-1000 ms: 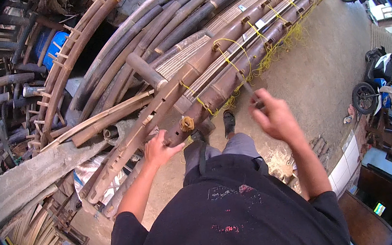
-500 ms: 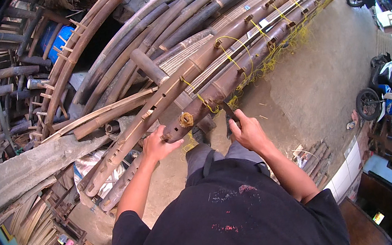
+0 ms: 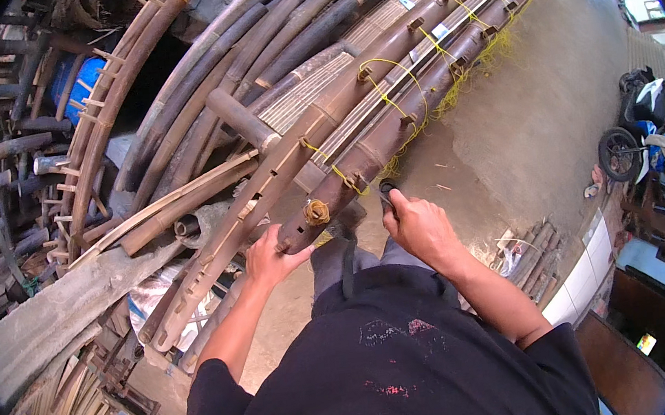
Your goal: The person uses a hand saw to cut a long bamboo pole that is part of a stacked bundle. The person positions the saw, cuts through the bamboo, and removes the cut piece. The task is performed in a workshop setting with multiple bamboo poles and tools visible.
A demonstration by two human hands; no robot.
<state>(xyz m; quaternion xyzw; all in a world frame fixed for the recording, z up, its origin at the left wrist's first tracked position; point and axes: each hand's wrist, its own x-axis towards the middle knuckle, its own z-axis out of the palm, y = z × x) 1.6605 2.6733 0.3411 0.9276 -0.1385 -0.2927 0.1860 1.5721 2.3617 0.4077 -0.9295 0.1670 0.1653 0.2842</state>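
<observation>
My left hand (image 3: 270,257) grips the near end of a long dark bamboo pole (image 3: 397,130) that is bound to a slotted bamboo rail (image 3: 264,186) with yellow cord (image 3: 390,102). My right hand (image 3: 421,226) is closed around a small dark tool (image 3: 386,191) held against the underside of the same pole, just right of its end. A tan knot or plug (image 3: 316,212) sits at the pole's cut end. Both poles run away toward the upper right.
Stacks of curved bamboo poles (image 3: 193,67) fill the left and top. Loose slats and a grey plank (image 3: 49,309) lie lower left. A concrete floor (image 3: 527,120) stretches right, with parked motorbikes (image 3: 636,132) and a small pile of sticks (image 3: 529,242).
My right hand has come down from the raised position at the right and closed in on the pole's end with the tool. My left hand stays on the pole end.
</observation>
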